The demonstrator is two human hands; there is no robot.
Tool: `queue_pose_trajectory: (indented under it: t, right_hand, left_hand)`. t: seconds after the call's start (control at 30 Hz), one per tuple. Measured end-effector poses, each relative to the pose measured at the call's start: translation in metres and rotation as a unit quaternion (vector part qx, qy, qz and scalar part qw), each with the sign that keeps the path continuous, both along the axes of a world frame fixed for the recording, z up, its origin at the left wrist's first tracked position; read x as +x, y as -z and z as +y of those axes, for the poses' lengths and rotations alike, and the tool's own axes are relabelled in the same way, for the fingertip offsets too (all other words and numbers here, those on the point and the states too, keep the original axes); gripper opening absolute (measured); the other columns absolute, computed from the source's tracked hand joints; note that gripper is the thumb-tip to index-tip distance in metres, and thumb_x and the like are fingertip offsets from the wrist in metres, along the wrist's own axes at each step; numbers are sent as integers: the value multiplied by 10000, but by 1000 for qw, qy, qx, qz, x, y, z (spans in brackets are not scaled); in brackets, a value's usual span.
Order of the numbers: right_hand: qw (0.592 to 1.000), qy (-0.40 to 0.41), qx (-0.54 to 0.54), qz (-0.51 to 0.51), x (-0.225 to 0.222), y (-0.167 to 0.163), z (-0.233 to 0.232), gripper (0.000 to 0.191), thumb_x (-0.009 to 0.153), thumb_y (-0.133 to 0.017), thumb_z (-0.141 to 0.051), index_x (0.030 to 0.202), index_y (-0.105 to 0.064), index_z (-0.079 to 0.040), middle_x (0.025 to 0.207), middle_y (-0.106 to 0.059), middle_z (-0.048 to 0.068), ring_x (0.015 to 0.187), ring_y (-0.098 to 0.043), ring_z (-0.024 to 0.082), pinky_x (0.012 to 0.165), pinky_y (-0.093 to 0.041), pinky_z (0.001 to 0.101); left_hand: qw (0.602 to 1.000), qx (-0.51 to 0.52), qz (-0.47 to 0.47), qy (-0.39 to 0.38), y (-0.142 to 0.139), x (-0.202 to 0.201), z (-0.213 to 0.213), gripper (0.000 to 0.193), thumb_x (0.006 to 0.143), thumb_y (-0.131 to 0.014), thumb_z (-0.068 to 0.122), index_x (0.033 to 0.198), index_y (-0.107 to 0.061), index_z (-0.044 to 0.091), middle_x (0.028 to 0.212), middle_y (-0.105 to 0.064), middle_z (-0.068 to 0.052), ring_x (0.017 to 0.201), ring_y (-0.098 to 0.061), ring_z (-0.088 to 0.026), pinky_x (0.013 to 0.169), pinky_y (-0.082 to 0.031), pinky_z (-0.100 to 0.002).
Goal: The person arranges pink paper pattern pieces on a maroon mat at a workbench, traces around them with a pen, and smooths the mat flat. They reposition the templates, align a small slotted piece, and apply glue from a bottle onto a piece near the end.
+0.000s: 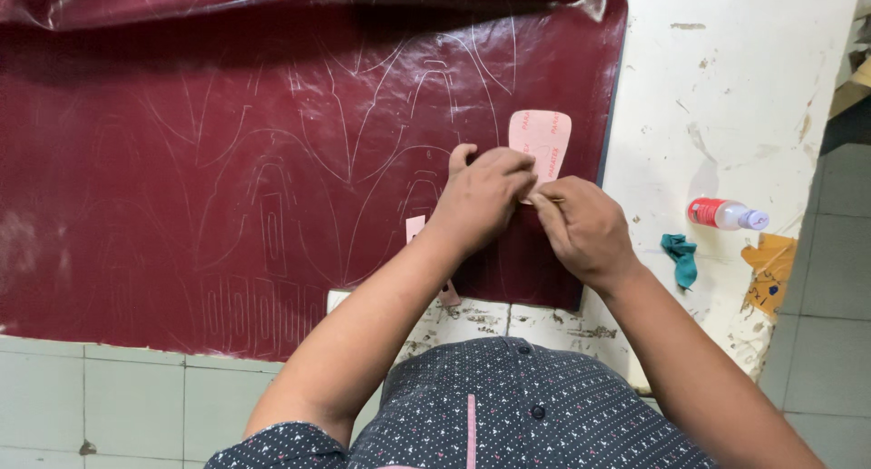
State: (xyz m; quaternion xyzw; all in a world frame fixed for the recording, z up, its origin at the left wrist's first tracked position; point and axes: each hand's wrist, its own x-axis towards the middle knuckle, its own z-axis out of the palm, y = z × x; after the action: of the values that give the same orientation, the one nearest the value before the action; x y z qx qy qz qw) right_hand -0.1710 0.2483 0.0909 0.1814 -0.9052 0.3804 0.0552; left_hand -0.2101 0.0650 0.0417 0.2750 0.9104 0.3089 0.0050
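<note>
Leather sheet: a large dark maroon sheet covers most of the white worktable, glossy, with pale traced outlines of pattern pieces all over it. Its far edge is folded up into a loose roll. It looks limp and heavy for its thickness, likely to drape and slide as one mass; I judge it best shifted by a free edge, flat, not pinched mid-panel.

Pink template: a small stiff card shape with rounded corners lies on the sheet near its right edge, its lower part hidden under the hands. It looks light, rigid enough to trace round, and apt to skate on the glossy surface unless pressed flat from above.

Left hand: the left hand is curled, fingers bunched down on the template's lower edge, thumb lifted behind.

Right hand: the right hand is closed narrow, fingertips pinched round a thin marking tool, only its short end showing, too small to identify.

Second pink strip: a narrow piece shows beside the left wrist.

Side items: a small bottle with red label, a teal rag and a yellow scrap lie well apart on the table's right.
</note>
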Motion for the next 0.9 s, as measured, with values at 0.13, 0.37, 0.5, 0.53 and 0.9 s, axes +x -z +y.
queue_pose_trajectory:
  t: [0.13,0.37,0.5,0.53,0.9]
  right_hand:
    - [994,95,16,-53,10,8,8,112,1033,-627,-117,1099,-673,-39,1025,-641,116,890,-672,286,795,-553,399]
    - [973,138,178,-47,12,38,11,481,928,-756,-271,1367,-680,-89,1075,-572,105,890,-642,262,728,-549,397]
    - [968,138,202,-54,12,42,13,484,912,-768,-303,1363,-701,-141,1053,-558,92,884,-626,256,713,-541,392]
    - [967,138,204,-58,12,42,14,486,913,-767,-306,1364,-699,-139,1057,-553,94,885,-622,256,712,-541,390]
    - [968,131,206,-61,9,40,15,501,927,-756,-316,1389,-683,-138,1064,-533,100,907,-602,258,725,-536,388]
  left_hand:
    - [995,-44,94,-1,4,24,-5,436,979,-615,272,1388,-631,122,1509,-534,-6,1408,-493,-155,1211,-215,-571]
    - [993,-74,92,-12,11,30,-5,467,1018,-594,290,1454,-593,123,1588,-482,6,1477,-441,-141,1268,-183,-560]
    - [992,-83,93,-8,9,30,-5,466,1021,-588,297,1449,-596,111,1584,-481,-2,1474,-439,-149,1270,-184,-554]
    - [993,-82,88,-7,9,29,-4,468,1020,-586,302,1448,-597,111,1583,-480,-2,1472,-436,-149,1268,-183,-555]
    - [993,-84,81,-2,8,25,-4,453,1021,-590,310,1430,-614,116,1576,-485,9,1467,-438,-138,1269,-178,-557]
